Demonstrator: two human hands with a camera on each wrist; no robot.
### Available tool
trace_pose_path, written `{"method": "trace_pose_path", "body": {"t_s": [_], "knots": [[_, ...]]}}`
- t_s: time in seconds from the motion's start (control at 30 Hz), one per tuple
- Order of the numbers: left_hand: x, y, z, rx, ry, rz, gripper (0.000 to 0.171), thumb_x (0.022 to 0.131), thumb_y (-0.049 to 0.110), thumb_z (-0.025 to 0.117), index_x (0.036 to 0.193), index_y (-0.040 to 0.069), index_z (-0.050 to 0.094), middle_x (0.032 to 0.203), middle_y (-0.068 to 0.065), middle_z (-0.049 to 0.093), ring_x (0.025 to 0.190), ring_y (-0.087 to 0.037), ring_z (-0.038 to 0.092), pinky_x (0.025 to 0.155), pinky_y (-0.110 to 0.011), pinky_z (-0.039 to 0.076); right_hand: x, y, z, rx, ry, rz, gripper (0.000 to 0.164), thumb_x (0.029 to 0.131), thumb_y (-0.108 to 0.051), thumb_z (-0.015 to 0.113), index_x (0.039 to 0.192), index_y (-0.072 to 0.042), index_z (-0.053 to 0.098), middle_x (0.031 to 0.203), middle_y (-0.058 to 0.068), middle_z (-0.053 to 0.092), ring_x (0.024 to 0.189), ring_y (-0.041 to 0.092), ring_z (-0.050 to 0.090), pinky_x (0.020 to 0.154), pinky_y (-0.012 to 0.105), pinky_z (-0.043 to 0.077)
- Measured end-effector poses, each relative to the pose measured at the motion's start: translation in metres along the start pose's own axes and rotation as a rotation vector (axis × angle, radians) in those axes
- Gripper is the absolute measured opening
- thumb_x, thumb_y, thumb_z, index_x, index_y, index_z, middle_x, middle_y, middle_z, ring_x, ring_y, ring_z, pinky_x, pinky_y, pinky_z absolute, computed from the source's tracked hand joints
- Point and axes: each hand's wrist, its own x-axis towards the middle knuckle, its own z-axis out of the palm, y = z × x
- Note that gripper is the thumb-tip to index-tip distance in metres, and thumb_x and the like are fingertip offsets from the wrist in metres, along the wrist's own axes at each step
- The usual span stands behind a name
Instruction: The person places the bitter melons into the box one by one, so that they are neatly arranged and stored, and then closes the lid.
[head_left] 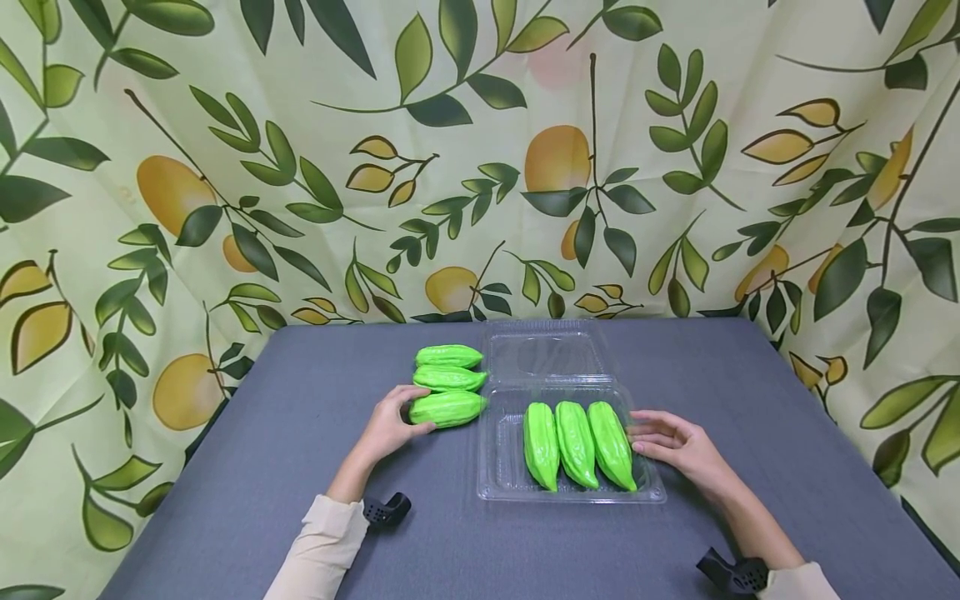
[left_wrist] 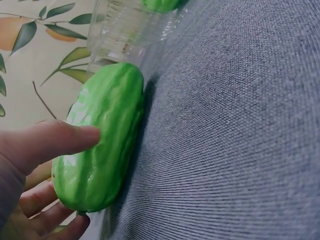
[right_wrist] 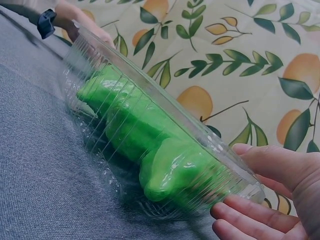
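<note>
My left hand [head_left: 393, 421] holds the nearest of three bright green, ridged bitter melons [head_left: 448, 409] lying left of a clear plastic clamshell box [head_left: 498, 483]. In the left wrist view the thumb [left_wrist: 75, 137] presses one side of that bitter melon [left_wrist: 107, 135], and the fingers curl around its stem end. Three more bitter melons [head_left: 576, 446] lie side by side in the box's base, toward its right side. At the box's right wall is my right hand [head_left: 682, 450], its thumb by the rim and its fairly straight fingers [right_wrist: 255, 212] against the side.
The box's open lid [head_left: 547, 354] lies flat behind the base. Two other bitter melons [head_left: 448, 377] lie beyond the held one. A grey cloth covers the table [head_left: 330, 375], and a leaf-and-fruit patterned curtain [head_left: 480, 167] hangs behind. Each wrist wears a black strap [head_left: 386, 510].
</note>
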Motion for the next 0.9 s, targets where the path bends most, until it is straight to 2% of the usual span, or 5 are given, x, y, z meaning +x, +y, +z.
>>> {"method": "trace_pose_path", "body": {"t_s": [0.17,0.5,0.9], "knots": [[0.0028,-0.0015,0.0005,-0.007,-0.065,-0.064,0.057,0.072,0.01,0.083,0.125,0.002,0.061,0.128,-0.019,0.061,0.118,-0.033,0.058,0.096,-0.046,0.051,0.0,0.0005,-0.0004,0.004,-0.001,-0.012,0.052,0.089,-0.01,0.066,0.131,0.013,0.045,0.102,-0.024,0.068,0.093,-0.006,0.067,0.078,0.012,0.054],[0.0046,-0.0081,0.0006,-0.108,-0.118,-0.132,0.061,0.074,0.006,0.081,0.13,0.001,0.057,0.136,-0.027,0.055,0.12,-0.039,0.058,0.097,-0.046,0.052,-0.0002,-0.0012,0.0011,0.002,0.009,0.009,0.053,0.089,-0.01,0.067,0.131,0.013,0.046,0.1,-0.025,0.068,0.092,-0.006,0.067,0.078,0.012,0.054],[0.0,-0.0079,-0.0054,-0.195,-0.165,-0.11,0.061,0.077,0.008,0.079,0.132,-0.001,0.055,0.137,-0.028,0.053,0.118,-0.041,0.06,0.094,-0.042,0.054,0.0001,0.0005,0.0004,0.014,0.002,-0.005,0.052,0.089,-0.009,0.066,0.131,0.014,0.045,0.1,-0.024,0.068,0.092,-0.005,0.067,0.078,0.013,0.055]]}}
